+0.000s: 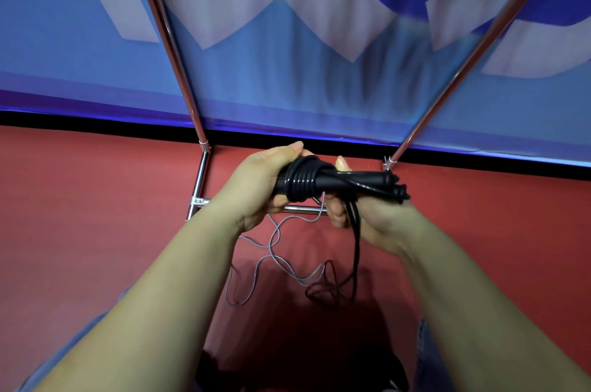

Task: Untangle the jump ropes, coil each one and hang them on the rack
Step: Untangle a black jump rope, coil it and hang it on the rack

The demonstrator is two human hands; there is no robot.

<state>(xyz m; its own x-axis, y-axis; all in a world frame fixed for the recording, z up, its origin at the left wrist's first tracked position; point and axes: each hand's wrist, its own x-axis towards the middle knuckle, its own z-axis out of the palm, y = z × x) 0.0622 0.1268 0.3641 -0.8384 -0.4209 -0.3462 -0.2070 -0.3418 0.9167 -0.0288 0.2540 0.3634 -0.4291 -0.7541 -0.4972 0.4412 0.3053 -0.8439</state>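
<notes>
In front of the chrome rack (198,187) standing on the red floor (80,215), the left hand (259,187) and right hand (371,222) are both gripping the black jump rope's handles (339,182), wound with cord, while a grey rope (275,251) is lying below them.

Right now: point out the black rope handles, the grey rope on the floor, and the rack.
black rope handles (351,179), head view, bare shaft right of the wound coils.
grey rope (271,241), head view, where its loops cross on the red floor.
rack (200,182), head view, chrome left base leg.
</notes>
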